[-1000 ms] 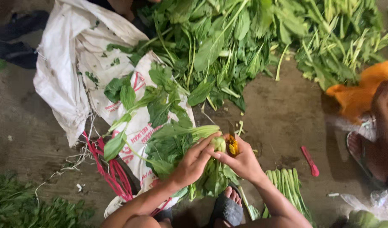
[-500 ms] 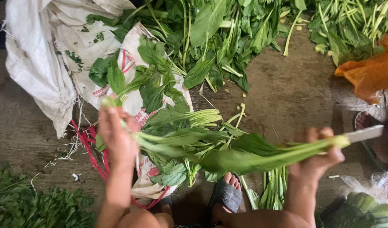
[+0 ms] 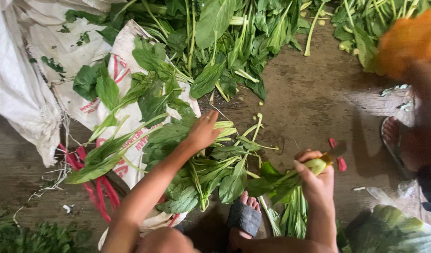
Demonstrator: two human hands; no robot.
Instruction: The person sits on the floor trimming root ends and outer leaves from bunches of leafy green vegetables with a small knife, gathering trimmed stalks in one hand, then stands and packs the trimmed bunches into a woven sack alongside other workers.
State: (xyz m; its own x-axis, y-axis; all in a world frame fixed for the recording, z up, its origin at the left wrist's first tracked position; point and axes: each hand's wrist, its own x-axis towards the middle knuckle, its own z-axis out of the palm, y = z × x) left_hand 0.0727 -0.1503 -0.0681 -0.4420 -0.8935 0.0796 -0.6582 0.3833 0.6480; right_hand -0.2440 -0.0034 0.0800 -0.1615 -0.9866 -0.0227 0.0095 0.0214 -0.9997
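A: Currently, which step is in hand?

B: Judged from the layout, sorting or trimming of leafy greens. The right hand (image 3: 317, 180) is closed around 1 leafy stalk (image 3: 290, 177), fingers wrapped near its pale cut end, leaves trailing toward the person's sandalled foot (image 3: 245, 216). A blurred yellow-handled blade (image 3: 331, 153) appears at that fist; how it is gripped cannot be told.

A: And the other hand?

B: The left hand (image 3: 203, 131) lies palm-down, fingers loosely spread, on the loose pile of greens (image 3: 201, 164) at the edge of the white woven sack (image 3: 126, 84). It pinches nothing visible.

A: What does the next move call for?

B: Probably a firm hold on 1 further stalk from that pile, with fingers kept apart from the blade.

A: Surface and surroundings?

B: Bare, damp-looking brown ground (image 3: 309, 103) strewn with stem scraps. A larger heap of greens (image 3: 224, 33) lies beyond the sack. Red twine (image 3: 96, 185) trails beside the sack. Another person's bare foot (image 3: 394, 133) stands at the right, under an orange cloth (image 3: 407, 40).
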